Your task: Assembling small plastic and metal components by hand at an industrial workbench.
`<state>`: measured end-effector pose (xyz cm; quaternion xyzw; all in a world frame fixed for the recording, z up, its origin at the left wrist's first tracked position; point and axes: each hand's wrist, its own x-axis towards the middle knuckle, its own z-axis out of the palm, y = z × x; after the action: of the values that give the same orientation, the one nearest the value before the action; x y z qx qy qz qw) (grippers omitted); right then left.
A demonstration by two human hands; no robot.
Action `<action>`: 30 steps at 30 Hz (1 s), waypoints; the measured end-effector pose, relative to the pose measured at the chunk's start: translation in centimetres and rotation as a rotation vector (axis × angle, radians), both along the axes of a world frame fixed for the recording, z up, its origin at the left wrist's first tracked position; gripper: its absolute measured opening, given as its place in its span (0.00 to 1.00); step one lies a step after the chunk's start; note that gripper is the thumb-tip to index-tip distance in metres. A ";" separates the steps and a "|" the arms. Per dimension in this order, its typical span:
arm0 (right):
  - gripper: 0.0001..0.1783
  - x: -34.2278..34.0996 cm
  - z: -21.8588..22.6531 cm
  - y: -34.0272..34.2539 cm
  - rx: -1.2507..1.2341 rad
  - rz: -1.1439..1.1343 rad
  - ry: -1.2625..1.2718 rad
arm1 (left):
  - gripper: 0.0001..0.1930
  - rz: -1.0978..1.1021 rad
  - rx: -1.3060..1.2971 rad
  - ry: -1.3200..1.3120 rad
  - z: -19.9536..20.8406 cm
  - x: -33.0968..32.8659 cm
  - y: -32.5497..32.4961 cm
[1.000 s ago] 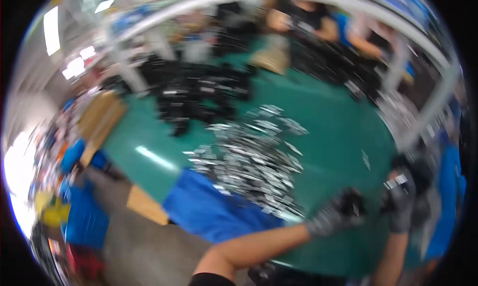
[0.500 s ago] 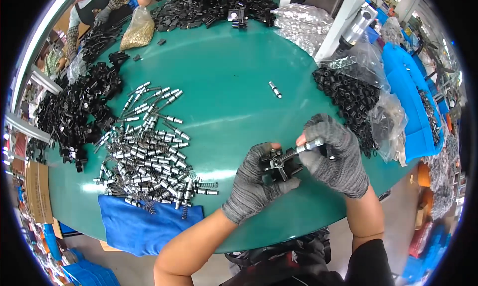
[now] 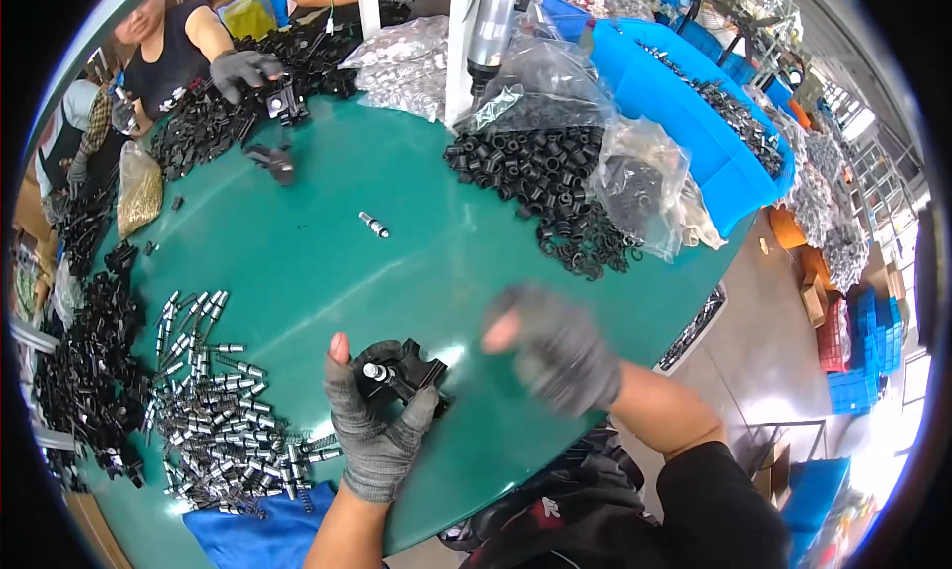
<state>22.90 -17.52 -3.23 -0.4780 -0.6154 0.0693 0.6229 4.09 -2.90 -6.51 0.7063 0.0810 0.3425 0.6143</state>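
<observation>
In my left hand [image 3: 375,440], in a grey fingerless-tip glove, lies a black plastic bracket [image 3: 424,373], held between the fingers. A silvery metal pin [image 3: 382,376] sits in the bracket with its bright end showing. My right hand [image 3: 555,356], in a matching glove, hovers over the table to the right of the bracket, apart from it. Motion smears its fingers, so its grip is unclear. Left of my left hand spreads a heap of metal pins with springs [image 3: 233,420]. A single metal pin [image 3: 374,225] lies alone farther back.
Black plastic rings [image 3: 535,172] are heaped at the right of the green table [image 3: 317,272], beside clear bags [image 3: 640,187] and a blue bin [image 3: 684,113]. Black parts [image 3: 89,371] pile along the left. At the back, a co-worker's gloved hand [image 3: 243,71] reaches over more parts.
The view has swung right. My right hand has let go of the metal pin, now in the bracket, and moved away. A co-worker's hand has appeared at the back, near a blurred black part.
</observation>
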 end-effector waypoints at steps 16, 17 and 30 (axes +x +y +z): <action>0.13 5.2 1.3 1.3 0.113 0.028 0.735 | 0.38 0.042 0.442 0.014 1.1 -0.2 -0.3; 0.15 5.3 0.9 1.3 0.022 0.101 0.706 | 0.36 0.006 0.368 0.016 0.9 -0.3 -0.2; 0.22 3.2 1.0 -0.3 0.071 0.064 0.720 | 0.46 -0.102 -0.080 0.045 -0.3 -0.5 -1.2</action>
<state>26.09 -17.79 -2.25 -0.3816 -0.3734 0.2313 0.8133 3.56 -4.11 -6.78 0.6920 0.0724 0.2911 0.6567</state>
